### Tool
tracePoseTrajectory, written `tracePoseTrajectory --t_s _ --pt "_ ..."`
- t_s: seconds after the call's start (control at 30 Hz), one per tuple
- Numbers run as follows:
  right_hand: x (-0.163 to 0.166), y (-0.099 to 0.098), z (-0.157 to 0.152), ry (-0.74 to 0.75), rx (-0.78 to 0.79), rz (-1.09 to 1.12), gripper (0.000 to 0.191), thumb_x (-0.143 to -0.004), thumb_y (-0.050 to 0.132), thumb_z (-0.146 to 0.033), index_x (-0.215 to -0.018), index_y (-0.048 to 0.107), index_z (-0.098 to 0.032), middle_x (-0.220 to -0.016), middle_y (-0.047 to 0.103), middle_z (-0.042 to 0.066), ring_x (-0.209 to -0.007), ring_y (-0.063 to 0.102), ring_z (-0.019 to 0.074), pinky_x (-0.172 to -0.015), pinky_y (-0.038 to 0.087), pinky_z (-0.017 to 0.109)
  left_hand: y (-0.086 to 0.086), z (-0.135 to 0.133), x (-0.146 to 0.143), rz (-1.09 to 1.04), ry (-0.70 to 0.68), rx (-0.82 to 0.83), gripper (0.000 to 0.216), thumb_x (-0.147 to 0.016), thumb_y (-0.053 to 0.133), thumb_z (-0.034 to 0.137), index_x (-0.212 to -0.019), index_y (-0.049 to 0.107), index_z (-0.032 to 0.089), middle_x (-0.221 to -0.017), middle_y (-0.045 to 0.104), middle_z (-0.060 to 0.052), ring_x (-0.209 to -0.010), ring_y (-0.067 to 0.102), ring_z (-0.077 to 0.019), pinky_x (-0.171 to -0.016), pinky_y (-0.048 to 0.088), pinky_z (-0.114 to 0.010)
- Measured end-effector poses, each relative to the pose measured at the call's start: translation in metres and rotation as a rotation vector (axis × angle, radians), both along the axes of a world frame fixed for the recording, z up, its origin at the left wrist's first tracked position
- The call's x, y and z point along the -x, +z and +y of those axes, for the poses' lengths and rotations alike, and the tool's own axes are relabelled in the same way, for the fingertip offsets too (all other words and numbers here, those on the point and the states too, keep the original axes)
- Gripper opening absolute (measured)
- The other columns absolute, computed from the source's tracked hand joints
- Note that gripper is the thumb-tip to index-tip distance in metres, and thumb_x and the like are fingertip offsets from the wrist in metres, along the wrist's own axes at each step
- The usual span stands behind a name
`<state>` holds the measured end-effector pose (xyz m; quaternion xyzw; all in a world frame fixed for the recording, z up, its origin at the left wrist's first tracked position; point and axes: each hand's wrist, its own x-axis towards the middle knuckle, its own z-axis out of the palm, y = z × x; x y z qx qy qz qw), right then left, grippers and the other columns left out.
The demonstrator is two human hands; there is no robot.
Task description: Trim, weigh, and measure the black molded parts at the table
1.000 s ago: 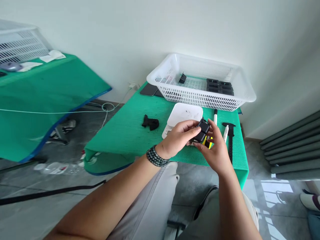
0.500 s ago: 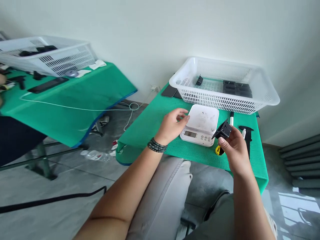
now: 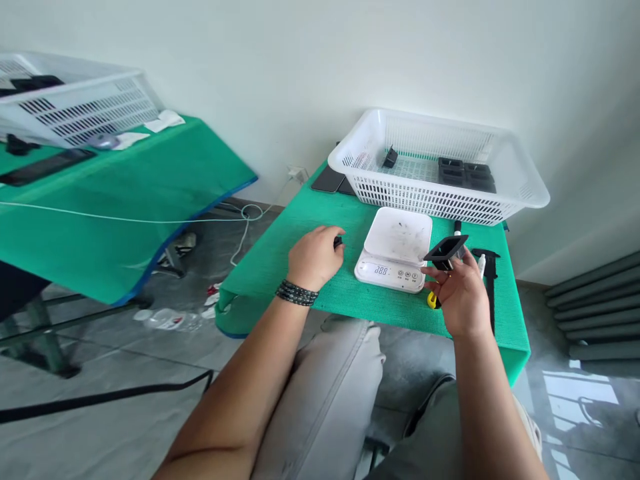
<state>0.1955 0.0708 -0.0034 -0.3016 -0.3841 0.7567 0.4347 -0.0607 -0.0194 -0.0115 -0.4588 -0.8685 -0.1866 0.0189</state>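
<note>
My right hand [image 3: 465, 300] holds a black plastic part with a rectangular flanged opening [image 3: 447, 249], its opening tilted upward, just right of the white kitchen scale [image 3: 397, 233]. Dark digits show on the scale's display, and smudges mark its bare plate. To the scale's left, my left hand [image 3: 315, 257] is curled low over the green cloth, fingers closed on a small black piece [image 3: 338, 241] that is mostly hidden. Partly behind my right hand lie a yellow object [image 3: 433, 300], a black caliper [image 3: 491, 283] and a white pen [image 3: 481, 265].
A white plastic basket [image 3: 425, 193] with several black parts [image 3: 465, 175] stands at the back of the green-covered table [image 3: 280, 267]. Dark flat devices [image 3: 327, 180] lie by its left corner. Another green table [image 3: 200, 167] with a basket is at left. A plastic bottle [image 3: 170, 320] lies on the floor.
My left hand has moved left, away from the scale plate, and a small black piece now shows in it. My right hand has turned the flanged part opening-up. Digits now show on the scale.
</note>
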Motion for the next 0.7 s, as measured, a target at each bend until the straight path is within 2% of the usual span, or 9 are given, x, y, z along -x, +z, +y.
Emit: tracePoseTrajectory --t_s 0.13,0.2,0.27,0.33,0.4,0.47,0.53,0.63,0.7 --pt "0.003 0.001 -0.004 -0.047 -0.012 -0.036 0.057 -0.078 0.077 -0.044 -0.128 0.054 -0.030 -0.097 0.073 0.001 -0.076 0.075 0.0207 -0.058 0.056 0.029 0.011 -0.005 -0.002 0.052 0.085 -0.104 0.033 -0.088 0.059 0.021 -0.118 0.073 0.017 -0.126 0.069 -0.020 -0.121 0.061 -0.0427 -0.102 0.048 -0.056" --pt "0.004 0.003 -0.009 -0.036 -0.004 -0.063 0.059 -0.077 0.079 -0.045 -0.129 0.055 -0.030 -0.107 0.073 0.003 -0.080 0.076 0.0216 -0.059 0.057 0.029 0.017 -0.007 -0.016 -0.066 0.027 -0.255 0.036 -0.088 0.065 0.026 -0.122 0.071 0.017 -0.132 0.067 -0.019 -0.125 0.059 -0.0406 -0.107 0.047 -0.056" --pt "0.004 0.006 -0.015 0.010 -0.010 -0.077 0.071 -0.077 0.080 -0.049 -0.139 0.051 -0.033 -0.126 0.070 0.006 -0.091 0.076 0.0238 -0.066 0.060 0.033 0.022 -0.008 -0.040 -0.366 -0.140 -0.411 0.045 -0.090 0.069 0.036 -0.131 0.065 0.019 -0.136 0.066 -0.016 -0.122 0.062 -0.0341 -0.102 0.052 -0.049" --pt "0.004 0.009 -0.021 0.105 -0.058 -0.058 0.087 -0.077 0.079 -0.060 -0.151 0.040 -0.037 -0.145 0.062 0.008 -0.108 0.074 0.0281 -0.078 0.062 0.040 0.026 -0.008 -0.071 -0.764 -0.400 -0.444 0.057 -0.090 0.072 0.045 -0.141 0.058 0.023 -0.142 0.063 -0.015 -0.121 0.065 -0.0313 -0.092 0.058 -0.042" --pt "0.004 0.012 -0.027 0.235 -0.145 -0.036 0.100 -0.077 0.073 -0.075 -0.160 0.029 -0.040 -0.158 0.052 0.008 -0.126 0.066 0.0316 -0.090 0.062 0.047 0.029 -0.007 -0.098 -0.913 -0.572 -0.403 0.067 -0.085 0.079 0.043 -0.145 0.055 0.025 -0.152 0.057 -0.015 -0.136 0.058 -0.0328 -0.105 0.055 -0.044" --pt "0.004 0.014 -0.032 0.329 -0.240 -0.020 0.107 -0.077 0.064 -0.086 -0.164 0.023 -0.040 -0.163 0.046 0.008 -0.136 0.060 0.0324 -0.097 0.059 0.051 0.030 -0.005 -0.115 -0.919 -0.568 -0.450 0.068 -0.085 0.081 0.039 -0.145 0.055 0.025 -0.155 0.055 -0.014 -0.144 0.051 -0.0329 -0.120 0.044 -0.047" --pt "0.003 0.016 -0.033 0.364 -0.324 -0.015 0.104 -0.078 0.059 -0.089 -0.164 0.027 -0.040 -0.165 0.044 0.008 -0.136 0.060 0.0318 -0.099 0.058 0.051 0.028 -0.003 -0.122 -0.952 -0.495 -0.520 0.065 -0.085 0.080 0.040 -0.143 0.056 0.022 -0.150 0.059 -0.015 -0.143 0.053 -0.0329 -0.123 0.040 -0.050" --pt "-0.004 0.017 -0.028 0.273 -0.452 -0.107 0.083 -0.086 0.061 -0.080 -0.156 0.044 -0.039 -0.158 0.052 0.008 -0.120 0.068 0.0281 -0.096 0.058 0.047 0.025 0.000 -0.120 -1.098 -0.399 -0.600 0.064 -0.084 0.081 0.044 -0.139 0.058 0.020 -0.139 0.066 -0.015 -0.129 0.064 -0.0309 -0.113 0.051 -0.046" --pt "-0.013 0.017 -0.018 0.124 -0.517 -0.269 0.067 -0.090 0.064 -0.070 -0.144 0.058 -0.031 -0.141 0.064 0.011 -0.102 0.071 0.0238 -0.089 0.058 0.042 0.023 -0.001 -0.119 -1.189 -0.333 -0.676 0.063 -0.086 0.079 0.046 -0.140 0.057 0.020 -0.129 0.070 -0.012 -0.110 0.071 -0.0251 -0.097 0.060 -0.039"
